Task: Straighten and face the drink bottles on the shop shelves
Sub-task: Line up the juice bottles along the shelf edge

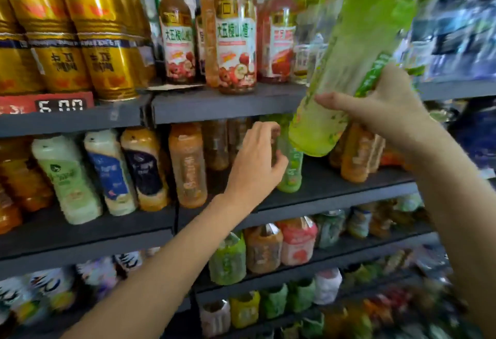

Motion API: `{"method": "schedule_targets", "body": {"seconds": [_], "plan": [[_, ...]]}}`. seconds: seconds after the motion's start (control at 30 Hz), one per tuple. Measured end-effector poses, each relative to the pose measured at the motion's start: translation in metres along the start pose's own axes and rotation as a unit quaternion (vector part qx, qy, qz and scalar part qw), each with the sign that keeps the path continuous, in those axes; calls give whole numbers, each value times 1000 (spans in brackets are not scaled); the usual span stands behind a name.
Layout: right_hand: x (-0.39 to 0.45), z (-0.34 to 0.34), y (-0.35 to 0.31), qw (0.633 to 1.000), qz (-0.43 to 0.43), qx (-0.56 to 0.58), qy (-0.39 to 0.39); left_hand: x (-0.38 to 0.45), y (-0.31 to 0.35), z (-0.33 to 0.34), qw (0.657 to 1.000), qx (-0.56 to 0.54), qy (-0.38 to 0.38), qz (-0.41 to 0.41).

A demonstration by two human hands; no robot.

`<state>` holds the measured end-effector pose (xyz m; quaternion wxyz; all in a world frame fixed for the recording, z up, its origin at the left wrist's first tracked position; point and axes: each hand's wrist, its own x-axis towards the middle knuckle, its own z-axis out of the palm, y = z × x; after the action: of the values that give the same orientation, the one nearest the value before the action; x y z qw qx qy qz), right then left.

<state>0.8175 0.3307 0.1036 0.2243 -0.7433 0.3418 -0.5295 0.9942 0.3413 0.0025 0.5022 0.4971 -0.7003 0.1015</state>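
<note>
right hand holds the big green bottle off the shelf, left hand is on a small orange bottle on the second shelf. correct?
Not quite: in the head view the left hand grips a small green bottle, not an orange one. The right hand does hold the big green bottle off the shelf.

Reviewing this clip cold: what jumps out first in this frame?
The big green bottle jumps out: the right hand grips it, tilted and blurred, in front of the top shelf. Below it the left hand curls round a smaller green bottle standing on the second shelf.
</note>
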Motion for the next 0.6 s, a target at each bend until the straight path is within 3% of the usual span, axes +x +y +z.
{"method": "schedule_targets", "body": {"seconds": [0.17, 0.33, 0.6], "plan": [[-29, -6, 80, 989, 119, -83, -24, -1, -21, 59, 986, 7, -85, -142], [-44, 4, 152, 969, 154, -194, 4, 1, -34, 99, 951, 52, -172, -251], [-11, 47, 208, 956, 189, -222, 9, 11, -46, 120, 931, 58, -162, -321]]}}
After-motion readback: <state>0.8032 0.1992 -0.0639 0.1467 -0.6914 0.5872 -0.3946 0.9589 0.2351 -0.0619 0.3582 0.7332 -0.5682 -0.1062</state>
